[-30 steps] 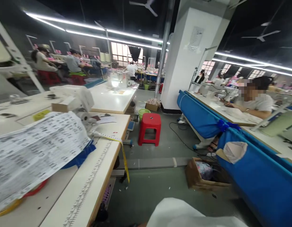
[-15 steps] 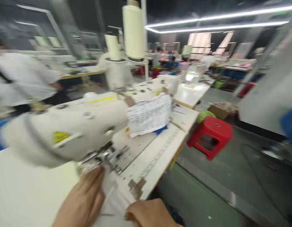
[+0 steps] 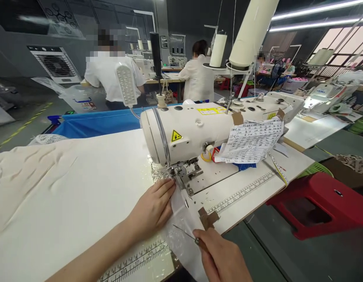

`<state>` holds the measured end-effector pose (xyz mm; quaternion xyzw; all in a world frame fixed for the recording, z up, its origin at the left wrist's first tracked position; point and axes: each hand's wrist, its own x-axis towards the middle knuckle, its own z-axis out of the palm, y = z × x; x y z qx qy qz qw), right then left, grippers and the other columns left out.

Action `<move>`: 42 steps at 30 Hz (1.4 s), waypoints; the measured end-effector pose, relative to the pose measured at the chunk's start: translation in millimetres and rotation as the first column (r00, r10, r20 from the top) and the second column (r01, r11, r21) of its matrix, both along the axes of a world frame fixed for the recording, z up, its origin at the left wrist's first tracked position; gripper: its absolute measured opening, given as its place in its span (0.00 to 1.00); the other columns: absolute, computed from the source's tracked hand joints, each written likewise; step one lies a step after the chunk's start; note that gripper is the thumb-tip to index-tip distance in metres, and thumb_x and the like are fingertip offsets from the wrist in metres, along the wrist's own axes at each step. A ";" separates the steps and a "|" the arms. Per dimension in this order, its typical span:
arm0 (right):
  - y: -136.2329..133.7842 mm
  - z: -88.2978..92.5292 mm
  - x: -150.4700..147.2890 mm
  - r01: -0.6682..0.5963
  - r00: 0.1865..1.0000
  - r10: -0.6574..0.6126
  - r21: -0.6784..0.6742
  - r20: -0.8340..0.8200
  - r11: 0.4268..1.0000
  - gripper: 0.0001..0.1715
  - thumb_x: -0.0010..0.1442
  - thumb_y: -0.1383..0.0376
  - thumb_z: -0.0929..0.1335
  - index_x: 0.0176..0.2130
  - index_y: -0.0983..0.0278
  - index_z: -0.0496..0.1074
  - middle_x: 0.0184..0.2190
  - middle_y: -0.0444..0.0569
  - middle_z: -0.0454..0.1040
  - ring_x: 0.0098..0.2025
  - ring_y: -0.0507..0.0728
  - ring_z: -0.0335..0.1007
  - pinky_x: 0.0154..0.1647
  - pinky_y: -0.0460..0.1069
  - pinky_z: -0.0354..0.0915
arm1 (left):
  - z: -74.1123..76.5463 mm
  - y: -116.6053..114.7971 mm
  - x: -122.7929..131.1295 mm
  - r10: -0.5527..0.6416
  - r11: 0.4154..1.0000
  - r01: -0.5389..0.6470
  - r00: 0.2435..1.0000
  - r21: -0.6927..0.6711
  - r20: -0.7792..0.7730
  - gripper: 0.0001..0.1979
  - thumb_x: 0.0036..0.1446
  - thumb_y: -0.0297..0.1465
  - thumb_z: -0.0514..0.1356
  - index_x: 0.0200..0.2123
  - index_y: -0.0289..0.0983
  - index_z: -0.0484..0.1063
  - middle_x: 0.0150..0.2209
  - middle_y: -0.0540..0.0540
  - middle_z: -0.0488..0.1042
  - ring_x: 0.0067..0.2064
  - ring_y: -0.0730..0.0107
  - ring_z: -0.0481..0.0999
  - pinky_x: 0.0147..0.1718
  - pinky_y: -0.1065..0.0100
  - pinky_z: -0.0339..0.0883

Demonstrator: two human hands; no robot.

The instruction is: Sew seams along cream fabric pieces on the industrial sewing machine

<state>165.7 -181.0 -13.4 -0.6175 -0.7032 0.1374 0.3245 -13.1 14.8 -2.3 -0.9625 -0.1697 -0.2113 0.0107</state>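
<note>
A white sewing machine (image 3: 187,133) stands on a pale table (image 3: 111,176). Thin white fabric (image 3: 181,219) runs from its needle area down over the table's front edge. My left hand (image 3: 154,203) presses on the fabric beside the presser foot, its fingers together and pointing at the needle area. Lower right, my right hand (image 3: 219,250) is closed round the handle of a thin pointed metal tool (image 3: 184,232), whose tip lies over the fabric. A paper with handwritten figures (image 3: 254,141) hangs on the machine's right part.
Cream fabric (image 3: 28,172) lies at the left of the table. Behind the machine is a blue cloth trough (image 3: 105,123). A red stool (image 3: 322,199) stands at the right. Two people in white tops sit further back. Thread cones (image 3: 248,35) rise above the machine.
The view has swung left and steadied, so the machine now appears further right. My left hand remains on the fabric by the needle area. The pointed tool in my right hand now shows clearly.
</note>
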 end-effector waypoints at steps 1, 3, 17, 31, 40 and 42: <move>0.3 0.4 0.5 0.001 1.000 -0.001 -0.006 -0.003 1.000 0.26 0.65 0.75 0.56 0.58 0.58 0.62 0.38 0.48 0.73 0.29 0.56 0.72 0.24 0.46 0.64 | -1.0 -1.3 0.6 0.014 1.000 -0.014 1.000 -0.003 -0.007 0.22 0.66 0.28 0.48 0.58 0.25 0.70 0.59 0.34 0.72 0.62 0.53 0.68 0.61 0.54 0.69; 1.4 0.8 1.5 0.003 1.000 -0.003 -0.015 -0.001 1.000 0.25 0.65 0.75 0.56 0.57 0.57 0.62 0.37 0.47 0.72 0.28 0.56 0.72 0.24 0.46 0.64 | -2.7 -3.0 1.8 0.038 0.999 -0.038 0.999 -0.005 -0.023 0.23 0.67 0.29 0.48 0.59 0.26 0.69 0.60 0.35 0.71 0.63 0.53 0.67 0.61 0.53 0.69; 21.0 9.9 5.0 0.005 0.990 -0.004 -0.008 0.139 1.000 0.20 0.67 0.73 0.54 0.55 0.63 0.63 0.39 0.50 0.74 0.31 0.59 0.75 0.24 0.49 0.64 | -3.9 -15.5 3.9 0.133 0.990 -0.136 0.988 -0.037 -0.081 0.24 0.69 0.31 0.46 0.64 0.29 0.63 0.64 0.36 0.65 0.66 0.52 0.61 0.64 0.51 0.64; 33.2 10.9 -0.2 -0.003 0.988 0.019 -0.106 0.152 0.994 0.20 0.66 0.74 0.57 0.54 0.61 0.63 0.41 0.50 0.72 0.34 0.59 0.73 0.28 0.49 0.65 | -14.5 -29.5 3.5 0.114 0.992 -0.111 0.992 0.059 -0.049 0.26 0.65 0.28 0.48 0.65 0.30 0.61 0.64 0.38 0.65 0.66 0.53 0.61 0.65 0.51 0.57; 46.9 7.7 -1.8 0.002 0.989 0.006 -0.054 0.146 0.999 0.20 0.66 0.74 0.58 0.54 0.60 0.64 0.40 0.48 0.74 0.32 0.57 0.74 0.26 0.47 0.62 | -20.4 -21.8 4.8 0.136 0.988 -0.137 0.991 0.065 0.016 0.24 0.65 0.30 0.49 0.63 0.31 0.65 0.63 0.39 0.67 0.64 0.55 0.63 0.66 0.53 0.55; 50.5 7.9 -2.7 0.005 0.988 0.001 -0.036 0.154 0.999 0.20 0.65 0.74 0.58 0.54 0.60 0.64 0.40 0.48 0.74 0.33 0.57 0.74 0.26 0.47 0.62 | -19.4 -18.9 5.2 0.149 0.986 -0.151 0.988 0.071 0.031 0.24 0.64 0.30 0.50 0.62 0.31 0.65 0.62 0.38 0.68 0.64 0.54 0.62 0.65 0.52 0.56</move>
